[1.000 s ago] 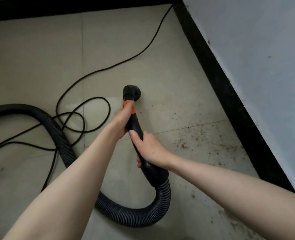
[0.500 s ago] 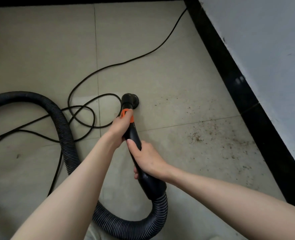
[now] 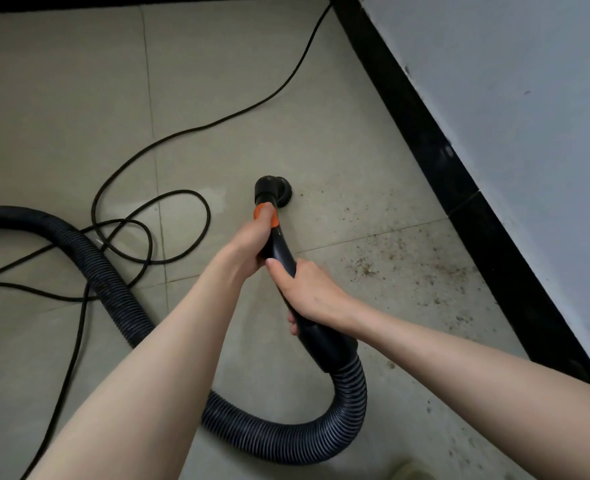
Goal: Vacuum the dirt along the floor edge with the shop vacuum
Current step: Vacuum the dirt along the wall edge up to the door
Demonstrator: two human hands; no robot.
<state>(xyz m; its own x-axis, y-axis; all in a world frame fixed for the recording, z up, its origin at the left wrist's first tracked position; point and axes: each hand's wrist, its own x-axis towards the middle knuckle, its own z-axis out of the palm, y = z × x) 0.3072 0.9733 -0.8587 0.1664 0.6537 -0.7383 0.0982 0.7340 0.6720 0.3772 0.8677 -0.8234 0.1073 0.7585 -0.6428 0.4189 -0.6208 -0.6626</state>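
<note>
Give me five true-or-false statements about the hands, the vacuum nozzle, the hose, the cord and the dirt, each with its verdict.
1. Both hands grip the black wand. True: the left hand holds it near the orange collar, the right hand lower down.
2. The nozzle touches the black baseboard. False: it sits on the tile, apart from the baseboard.
3. Dirt lies between nozzle and baseboard. True.
4. The ribbed hose runs straight back. False: it loops under the arms and off to the left.
5. The power cord is wound on a reel. False: it lies loose on the floor.
</note>
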